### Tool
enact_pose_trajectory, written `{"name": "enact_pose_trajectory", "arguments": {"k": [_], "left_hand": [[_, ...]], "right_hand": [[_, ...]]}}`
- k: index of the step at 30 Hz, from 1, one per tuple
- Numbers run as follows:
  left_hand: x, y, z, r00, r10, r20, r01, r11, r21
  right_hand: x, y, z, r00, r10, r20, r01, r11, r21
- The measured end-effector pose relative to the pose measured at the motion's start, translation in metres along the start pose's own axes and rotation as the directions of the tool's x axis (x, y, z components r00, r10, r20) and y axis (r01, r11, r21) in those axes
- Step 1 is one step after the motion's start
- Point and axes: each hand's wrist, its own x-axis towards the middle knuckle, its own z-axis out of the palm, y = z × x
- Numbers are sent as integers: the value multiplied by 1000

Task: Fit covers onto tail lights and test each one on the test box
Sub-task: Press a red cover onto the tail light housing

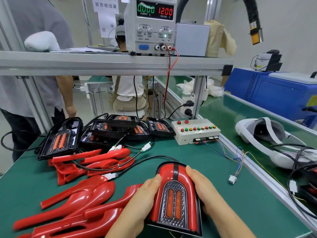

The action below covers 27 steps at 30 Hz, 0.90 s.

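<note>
Head view: left hand (142, 194), right hand (204, 188), fingers (157, 179) clasping tail light (174, 203)
Technique: press red cover (169, 172) evenly, both edges

The left hand (145, 194) and right hand (203, 188) hide their fingers beneath the tail light (175, 201); red covers (68, 220) run off the bottom edge.

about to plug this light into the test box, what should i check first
1. Cover seated all round on tail light: cannot tell, hands hide its sides.
2. Power supply shows 12.00 volts: ok.
3. Light's plug joined to test box lead: not ok, they lie apart.
4. A hand free for the plug: not ok, left hand and right hand both grip the light.
</note>
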Motion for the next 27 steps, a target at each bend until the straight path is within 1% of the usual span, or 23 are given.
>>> {"name": "enact_pose_trajectory", "arguments": {"k": [2, 6, 9, 12, 14, 16, 17, 18, 19, 20, 21, 22, 23, 24, 26, 27], "left_hand": [[2, 0, 0, 1000, 20, 20, -20, 1000, 23], [3, 0, 2, 997, 77, -6, -77, 994, 75], [2, -1, 6, 994, 101, -39, -99, 994, 45], [4, 0, 9, 992, 85, -91, -84, 996, 11], [4, 2, 9, 993, 81, -86, -79, 996, 33], [5, 5, 8, 995, 83, -59, -79, 994, 71], [6, 7, 7, 995, 89, -46, -84, 992, 92], [6, 10, 5, 995, 92, -35, -88, 989, 115], [6, 13, 4, 995, 95, -26, -91, 986, 137], [7, 16, 2, 995, 95, -13, -91, 983, 161], [9, 18, 0, 996, 91, 8, -91, 979, 182], [11, 20, -1, 996, 79, 38, -85, 975, 203], [12, 23, 0, 995, 68, 68, -81, 972, 222], [13, 25, 1, 993, 60, 98, -82, 967, 241], [15, 29, 4, 988, 54, 146, -93, 957, 276], [17, 31, 5, 985, 51, 167, -100, 949, 299]], "right_hand": [[-1, 0, -1, 999, 36, 18, -36, 999, -9], [-4, -7, -3, 993, 85, 81, -78, 993, -93], [-6, -6, -6, 995, 75, 63, -66, 989, -131], [-9, -3, -7, 998, 59, 35, -52, 982, -184], [-9, -1, -11, 1000, 29, 2, -27, 976, -216], [-6, 0, -21, 996, -40, -84, 24, 982, -188], [-4, 0, -30, 982, -100, -162, 63, 974, -220], [-3, 1, -41, 952, -185, -244, 99, 939, -328], [-1, 1, -55, 910, -294, -294, 112, 854, -508], [0, 2, -70, 869, -401, -289, 74, 684, -726], [1, 3, -83, 850, -468, -243, -15, 439, -898], [1, 3, -94, 856, -481, -188, -102, 200, -974], [3, 2, -104, 879, -448, -163, -162, 41, -986], [4, 1, -110, 897, -410, -166, -198, -36, -980], [6, 2, -120, 915, -355, -192, -234, -78, -969], [8, 3, -123, 915, -356, -192, -239, -93, -967]]}}
